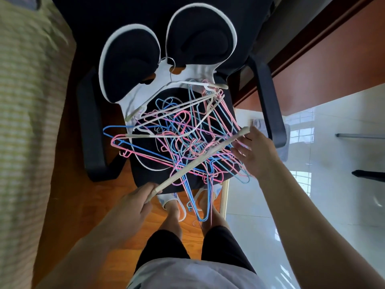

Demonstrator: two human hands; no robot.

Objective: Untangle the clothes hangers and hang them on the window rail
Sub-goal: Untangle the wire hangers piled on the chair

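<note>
A cream foam-padded hanger bar [200, 161] is gripped by curled left-hand fingers [145, 197], right-hand fingers [241, 147] spread loosely open, touching a tangled pink, blue and white wire hanger heap [183, 138] on a black chair seat [145, 176].

One chair [270, 97] in front of me, with two dark armrests and two round black pads [131, 65] edged in white on its back. On the seat, one tangled heap of hangers [187, 138] in pink, blue and cream, far too knotted for me to count singly. One cream hanger bar [200, 159] lies across the pile, my left hand [133, 205] at one end and my right hand [256, 151] at the other. Two hands, then, and two slippers [173, 200] on my feet below.
</note>
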